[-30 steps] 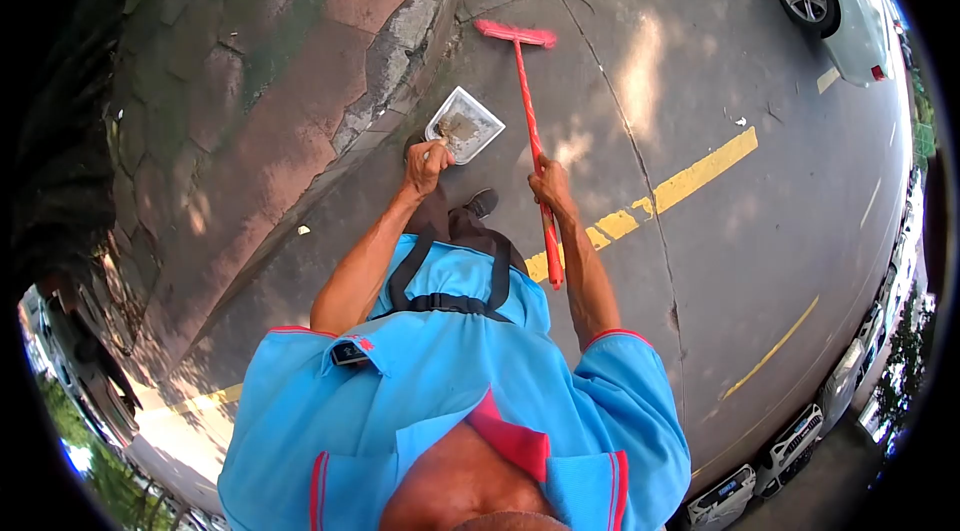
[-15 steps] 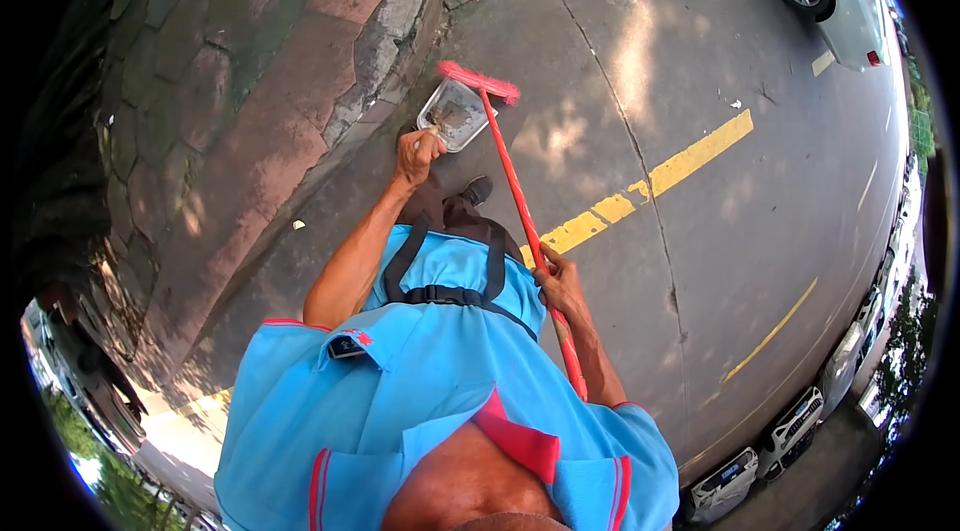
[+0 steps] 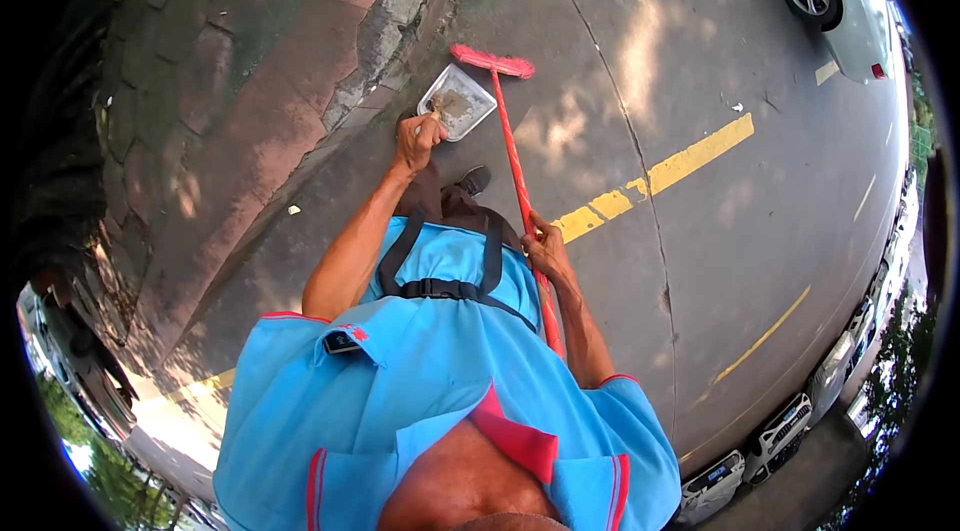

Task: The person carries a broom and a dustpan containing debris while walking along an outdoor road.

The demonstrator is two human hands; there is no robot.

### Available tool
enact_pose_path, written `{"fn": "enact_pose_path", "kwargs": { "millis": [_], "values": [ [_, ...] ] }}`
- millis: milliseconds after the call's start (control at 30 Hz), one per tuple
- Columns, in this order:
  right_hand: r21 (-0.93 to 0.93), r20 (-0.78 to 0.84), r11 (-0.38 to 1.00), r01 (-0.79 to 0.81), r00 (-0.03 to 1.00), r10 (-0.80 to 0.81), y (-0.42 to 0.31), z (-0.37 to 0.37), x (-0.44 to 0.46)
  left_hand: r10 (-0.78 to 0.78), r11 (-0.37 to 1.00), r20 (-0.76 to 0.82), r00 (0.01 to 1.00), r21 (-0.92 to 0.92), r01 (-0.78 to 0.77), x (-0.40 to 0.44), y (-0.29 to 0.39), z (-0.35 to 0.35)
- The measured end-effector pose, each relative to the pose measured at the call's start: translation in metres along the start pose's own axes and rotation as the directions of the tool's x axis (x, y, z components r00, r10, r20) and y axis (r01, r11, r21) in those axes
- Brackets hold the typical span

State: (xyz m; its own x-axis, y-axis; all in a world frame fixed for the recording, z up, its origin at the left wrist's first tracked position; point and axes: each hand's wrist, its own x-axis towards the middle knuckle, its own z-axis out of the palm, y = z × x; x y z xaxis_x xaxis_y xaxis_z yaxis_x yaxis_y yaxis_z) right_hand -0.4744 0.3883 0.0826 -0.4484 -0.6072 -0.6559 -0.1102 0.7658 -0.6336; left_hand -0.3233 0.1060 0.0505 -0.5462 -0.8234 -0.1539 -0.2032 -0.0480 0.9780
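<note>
My left hand (image 3: 418,143) is closed on the near corner of a pale, see-through dustpan (image 3: 482,111), which looks like a shallow plastic tub. Brownish dirt and bits of debris lie inside it. Just beyond the dustpan's far rim, a broom's pinkish-red bristle head (image 3: 492,61) rests on the pavement, apart from the rim. My right hand (image 3: 547,249) wraps round the broom's red handle (image 3: 512,153), which slants back beside my waist. The exact grip of my left fingers is partly hidden.
On the left, a raised stone-paved kerb (image 3: 340,96) runs diagonally. A yellow painted line (image 3: 700,153) crosses the grey pavement. A pale car (image 3: 850,31) stands at the upper right, with more parked cars (image 3: 780,436) at the lower right. A small white scrap (image 3: 738,108) lies nearby.
The broom head has moved up and slightly right, off the dustpan's far rim. My right hand has shifted forward with the handle. The dustpan has turned slightly in my left hand.
</note>
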Motion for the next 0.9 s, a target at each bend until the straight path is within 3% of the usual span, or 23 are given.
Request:
{"fn": "enact_pose_path", "kwargs": {
  "millis": [67,100,167,300,467,667,867,900],
  "values": [
    [0.305,0.174,0.923,-0.235,0.967,0.189,-0.036,-0.019,-0.038,0.017,1.0,0.019,1.0,-0.006,-0.017,0.002,0.0,0.0],
    [0.309,0.173,0.92,-0.24,0.966,0.194,-0.043,-0.023,-0.053,0.036,0.999,0.037,0.999,-0.01,-0.036,0.002,-0.001,0.0],
    [0.443,0.273,0.799,-0.407,0.91,0.313,-0.053,-0.031,-0.077,0.044,0.999,0.038,0.998,-0.023,-0.043,0.003,-0.001,0.0],
    [0.532,0.267,0.728,-0.433,0.901,0.341,-0.069,-0.044,-0.098,0.0,1.0,0.059,0.998,0.011,-0.001,0.003,0.001,-0.001],
    [0.491,0.102,0.823,-0.284,0.958,0.269,-0.053,-0.046,-0.055,-0.038,0.999,0.056,0.998,-0.021,0.039,0.0,0.002,-0.002],
    [0.28,-0.119,0.949,-0.146,0.976,0.185,-0.02,-0.038,0.033,-0.079,0.996,0.058,0.995,-0.036,0.081,0.003,-0.002,-0.003],
    [0.268,-0.019,0.948,-0.173,0.983,0.185,-0.006,-0.007,0.009,-0.119,0.992,0.025,0.993,-0.039,0.12,0.0,-0.005,0.0],
    [0.295,0.01,0.942,-0.159,0.987,0.163,0.001,-0.004,0.0,-0.062,0.997,0.029,0.998,-0.033,0.063,0.002,-0.002,0.0]
  ]
}}
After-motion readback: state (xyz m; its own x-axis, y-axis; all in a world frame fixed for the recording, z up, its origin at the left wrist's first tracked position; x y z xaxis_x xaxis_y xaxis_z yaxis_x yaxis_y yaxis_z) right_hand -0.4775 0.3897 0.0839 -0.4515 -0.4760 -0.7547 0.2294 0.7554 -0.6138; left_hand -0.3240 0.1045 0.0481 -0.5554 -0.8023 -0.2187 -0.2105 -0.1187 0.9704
